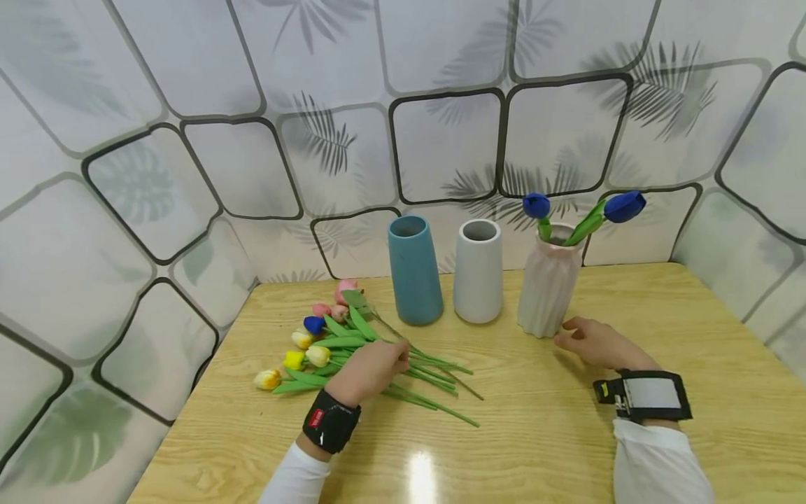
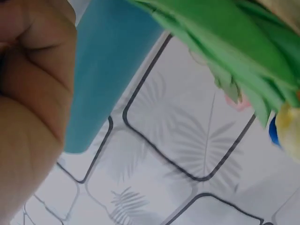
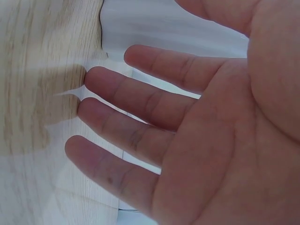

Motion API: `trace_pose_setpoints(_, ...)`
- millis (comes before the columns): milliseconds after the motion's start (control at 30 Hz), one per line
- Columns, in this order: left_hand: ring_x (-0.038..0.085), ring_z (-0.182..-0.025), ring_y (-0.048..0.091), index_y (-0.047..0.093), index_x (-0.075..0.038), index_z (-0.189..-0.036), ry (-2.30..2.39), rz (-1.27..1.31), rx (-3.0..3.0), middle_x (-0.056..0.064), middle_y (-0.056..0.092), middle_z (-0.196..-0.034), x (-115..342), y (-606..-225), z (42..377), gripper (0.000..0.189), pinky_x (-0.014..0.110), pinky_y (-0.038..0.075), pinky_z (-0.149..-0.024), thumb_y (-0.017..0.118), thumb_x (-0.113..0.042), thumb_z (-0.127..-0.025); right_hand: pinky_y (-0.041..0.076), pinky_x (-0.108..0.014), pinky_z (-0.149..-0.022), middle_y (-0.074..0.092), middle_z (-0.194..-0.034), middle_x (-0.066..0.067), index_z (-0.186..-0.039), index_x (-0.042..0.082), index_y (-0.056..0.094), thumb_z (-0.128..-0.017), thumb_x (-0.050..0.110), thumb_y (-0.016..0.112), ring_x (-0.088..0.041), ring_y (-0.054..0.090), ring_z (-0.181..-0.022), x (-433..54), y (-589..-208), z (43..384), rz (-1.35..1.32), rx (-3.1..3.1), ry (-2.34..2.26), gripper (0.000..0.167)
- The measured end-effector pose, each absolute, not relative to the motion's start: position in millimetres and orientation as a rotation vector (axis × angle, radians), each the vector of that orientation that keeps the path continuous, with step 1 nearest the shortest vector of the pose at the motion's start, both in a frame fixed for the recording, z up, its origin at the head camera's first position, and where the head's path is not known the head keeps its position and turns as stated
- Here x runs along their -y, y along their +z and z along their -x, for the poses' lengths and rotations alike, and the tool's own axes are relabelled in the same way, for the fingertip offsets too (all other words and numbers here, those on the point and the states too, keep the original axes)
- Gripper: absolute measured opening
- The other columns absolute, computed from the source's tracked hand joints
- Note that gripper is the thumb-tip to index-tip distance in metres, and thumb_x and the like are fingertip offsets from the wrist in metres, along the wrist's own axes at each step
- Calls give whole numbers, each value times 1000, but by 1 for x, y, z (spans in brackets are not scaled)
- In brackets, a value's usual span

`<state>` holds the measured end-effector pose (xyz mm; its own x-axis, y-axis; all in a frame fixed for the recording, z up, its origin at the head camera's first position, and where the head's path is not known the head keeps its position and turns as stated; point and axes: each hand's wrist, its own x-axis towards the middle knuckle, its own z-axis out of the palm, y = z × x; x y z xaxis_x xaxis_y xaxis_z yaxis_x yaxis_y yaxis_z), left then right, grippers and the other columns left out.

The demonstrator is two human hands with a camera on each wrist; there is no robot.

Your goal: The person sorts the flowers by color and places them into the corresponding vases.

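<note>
My left hand (image 1: 371, 367) is over the stems of a bunch of artificial tulips (image 1: 343, 341) lying on the table. Its fingers look bent in the left wrist view, but the fingertips are hidden and I cannot tell whether they pinch a stem. Green leaves (image 2: 234, 42) spread beside that hand. At the foot of a pale pink ribbed vase (image 1: 546, 294) is my right hand (image 1: 598, 343), its fingers (image 3: 140, 98) extended and apart, with nothing in the palm. Two blue tulips (image 1: 623, 207) stand in this vase, leaning apart.
A blue vase (image 1: 417, 276) and a white vase (image 1: 478, 276) stand upright in a row left of the pink one. Behind them rises a patterned backdrop (image 1: 450, 150), which also runs along both sides of the wooden table (image 1: 516, 434).
</note>
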<state>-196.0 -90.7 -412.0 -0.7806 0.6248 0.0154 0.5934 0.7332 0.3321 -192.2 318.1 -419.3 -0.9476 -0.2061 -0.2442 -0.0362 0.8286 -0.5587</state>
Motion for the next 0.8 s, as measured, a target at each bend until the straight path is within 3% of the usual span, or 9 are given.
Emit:
trace_pose_setpoints(133,10,-50,49,52,-8,-97,781,-857,-2755,1,53,-64,91,-407,192,8,22,38,-47,52,-11,-104,52,-56,-84,55,-124,-40,-134,-18,44,-103,37,52,-51,57,-111,-317,-419,193,193,-2722,-815,63)
trace_pose_setpoints(267,26,-56,66,53,-1,-112,1232,-596,-2543,19,64,-73,86,-408,191,16,31,52,-47,47,-14,-106,52,-56,-85,54,-125,-40,-134,-18,45,-103,36,52,-52,57,-112,-317,-420,193,199,-2727,-823,63)
trace_pose_setpoints(400,41,-96,68,41,5,-138,1668,-384,-2226,34,59,-115,77,-415,190,39,43,60,-76,46,-17,-106,52,-55,-84,55,-124,-40,-133,-18,45,-103,37,51,-51,57,-111,-318,-419,190,181,-2720,-832,63)
trace_pose_setpoints(467,45,-119,57,26,6,-148,1913,-271,-1981,34,43,-139,70,-417,187,49,45,54,-94,43,-16,-107,52,-55,-83,56,-124,-39,-133,-18,45,-103,37,51,-50,58,-110,-319,-417,189,171,-2719,-832,62)
trace_pose_setpoints(533,44,-130,48,16,4,-152,2128,-154,-1749,32,30,-148,61,-419,183,53,44,47,-105,40,-15,-108,52,-55,-83,55,-123,-40,-132,-18,46,-103,37,51,-50,58,-109,-319,-415,188,174,-2722,-831,62)
trace_pose_setpoints(633,32,-125,51,12,0,-152,2383,21,-1489,26,27,-147,47,-422,175,51,35,43,-107,35,-14,-109,52,-56,-83,55,-123,-40,-132,-18,46,-104,37,50,-51,58,-109,-319,-413,188,181,-2726,-820,62)
trace_pose_setpoints(800,14,-97,54,27,-6,-134,2629,236,-1298,14,41,-121,31,-430,170,28,21,48,-85,37,-15,-109,54,-52,-80,62,-117,-33,-126,-15,54,-103,36,51,-42,63,-101,-316,-415,190,210,-2728,-774,56)
